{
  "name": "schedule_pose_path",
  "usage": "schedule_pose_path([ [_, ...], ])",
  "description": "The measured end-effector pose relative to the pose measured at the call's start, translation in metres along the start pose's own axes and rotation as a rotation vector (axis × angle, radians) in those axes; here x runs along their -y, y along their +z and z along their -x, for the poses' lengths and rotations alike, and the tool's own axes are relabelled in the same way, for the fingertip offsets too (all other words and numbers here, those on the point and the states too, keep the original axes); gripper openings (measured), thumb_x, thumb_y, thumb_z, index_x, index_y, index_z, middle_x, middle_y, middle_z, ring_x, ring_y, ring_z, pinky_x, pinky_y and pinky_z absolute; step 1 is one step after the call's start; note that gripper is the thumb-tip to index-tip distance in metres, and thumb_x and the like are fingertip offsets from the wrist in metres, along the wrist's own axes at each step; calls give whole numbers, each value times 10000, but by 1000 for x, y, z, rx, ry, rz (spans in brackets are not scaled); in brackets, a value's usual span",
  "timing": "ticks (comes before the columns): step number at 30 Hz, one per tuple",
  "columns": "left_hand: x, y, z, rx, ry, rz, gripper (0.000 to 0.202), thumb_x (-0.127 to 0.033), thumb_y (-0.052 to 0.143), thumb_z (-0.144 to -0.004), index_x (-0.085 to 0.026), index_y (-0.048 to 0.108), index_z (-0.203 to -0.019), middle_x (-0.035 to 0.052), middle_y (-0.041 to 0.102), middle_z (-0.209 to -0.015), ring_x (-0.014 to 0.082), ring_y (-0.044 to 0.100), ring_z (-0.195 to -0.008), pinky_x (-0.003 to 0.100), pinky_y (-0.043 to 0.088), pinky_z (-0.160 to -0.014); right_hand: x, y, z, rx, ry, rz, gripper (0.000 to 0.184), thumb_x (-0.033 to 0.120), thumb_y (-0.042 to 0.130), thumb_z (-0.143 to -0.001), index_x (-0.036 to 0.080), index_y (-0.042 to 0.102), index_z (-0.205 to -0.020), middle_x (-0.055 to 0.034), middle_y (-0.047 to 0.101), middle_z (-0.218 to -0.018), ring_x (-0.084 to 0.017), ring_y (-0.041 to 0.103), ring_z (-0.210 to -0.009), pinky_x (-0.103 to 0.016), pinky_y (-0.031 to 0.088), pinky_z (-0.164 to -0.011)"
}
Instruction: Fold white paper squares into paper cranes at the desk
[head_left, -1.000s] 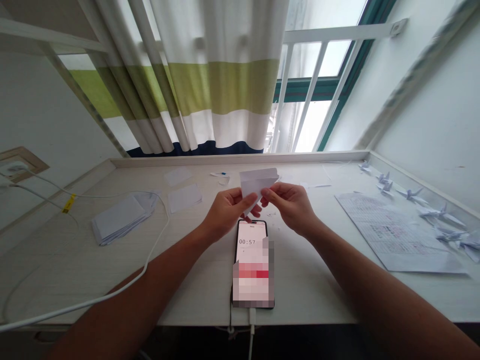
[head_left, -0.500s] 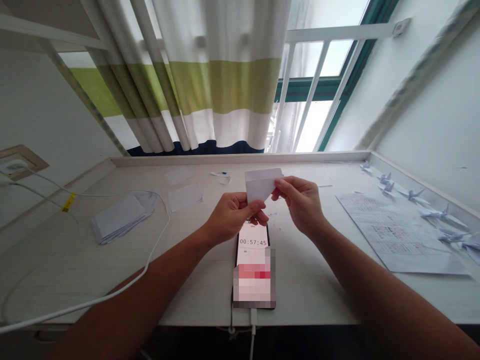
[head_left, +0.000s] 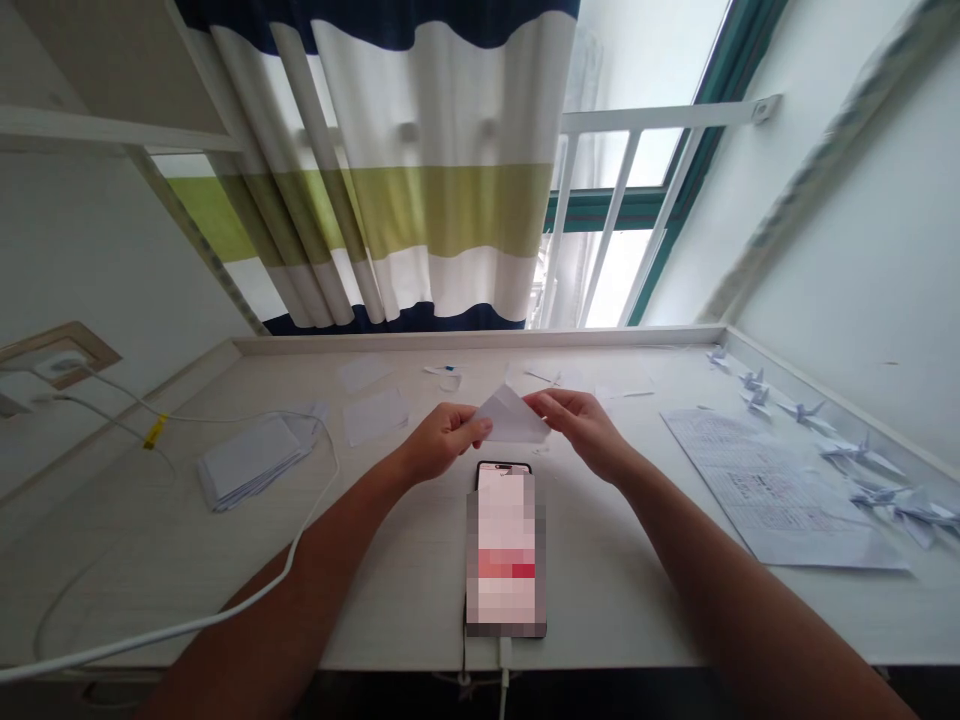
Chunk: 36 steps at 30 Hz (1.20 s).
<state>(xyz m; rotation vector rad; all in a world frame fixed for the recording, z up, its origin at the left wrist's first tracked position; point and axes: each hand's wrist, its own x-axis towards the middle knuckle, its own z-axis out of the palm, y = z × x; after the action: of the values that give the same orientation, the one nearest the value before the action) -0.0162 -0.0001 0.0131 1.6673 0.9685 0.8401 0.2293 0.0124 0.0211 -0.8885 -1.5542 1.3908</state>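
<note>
A small folded piece of white paper is held low over the desk, just beyond a phone that lies flat with its cable at the near edge. My left hand pinches the paper's left side. My right hand pinches its right side, fingers curled over the top edge. Both hands are closed on it, above the white desk.
A stack of white paper squares lies at the left, with a white cable looping past it. A printed sheet lies at the right, and several folded paper cranes line the right wall. Loose paper bits sit near the striped curtain.
The paper has come down from upright to nearly flat, close to the desk. Both hands dropped and drew together on it. The view tilted slightly upward.
</note>
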Motion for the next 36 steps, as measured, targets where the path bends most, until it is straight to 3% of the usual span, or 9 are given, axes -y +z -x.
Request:
schedule_pose_path([
  [5,-4,2,1,27,47,-180,488,-526,556,-977,-173,565,-641,-30,488,-571,106,410,-552,265,307,-554,-3,9,2,5,55,-69,292,472,863,-812,190,807,-866,-44,767,-827,-161,689,-739,-302,540,-674],
  [9,-2,8,0,-107,104,-267,324,-483,629,-960,-181,734,-901,25,735,-811,156,614,-713,264,437,-632,-8,11,3,30,53,-64,270,443,869,-800,186,792,-834,-38,764,-807,-157,703,-726,-293,557,-657],
  [11,-3,10,0,-166,137,-236,296,-463,665,-943,-192,777,-987,47,790,-909,166,654,-751,270,481,-665,-8,13,5,61,66,-75,262,438,859,-809,188,787,-840,-41,770,-813,-165,716,-737,-297,571,-658],
  [17,-11,10,4,-112,112,-209,245,-413,729,-901,-193,834,-925,59,799,-825,146,619,-638,256,466,-589,0,14,8,147,63,62,228,427,828,-830,205,791,-864,-65,780,-856,-200,734,-800,-335,606,-689],
  [20,-17,10,7,-46,132,-198,239,-392,712,-917,-192,840,-936,76,807,-859,168,671,-705,261,489,-621,4,16,10,148,31,157,286,480,802,-856,198,779,-822,-62,758,-807,-194,708,-764,-312,574,-634],
  [25,-21,9,7,-70,88,-128,228,-367,728,-890,-156,817,-879,86,786,-810,165,664,-678,255,482,-595,3,18,12,152,-4,107,326,512,793,-866,195,757,-798,-51,731,-777,-189,678,-738,-311,545,-618],
  [36,-20,7,7,27,33,-153,229,-367,722,-897,-157,805,-856,76,770,-795,176,677,-710,265,498,-621,2,18,11,165,-11,257,243,416,719,-913,193,786,-843,-71,776,-839,-208,712,-813,-328,576,-685],
])
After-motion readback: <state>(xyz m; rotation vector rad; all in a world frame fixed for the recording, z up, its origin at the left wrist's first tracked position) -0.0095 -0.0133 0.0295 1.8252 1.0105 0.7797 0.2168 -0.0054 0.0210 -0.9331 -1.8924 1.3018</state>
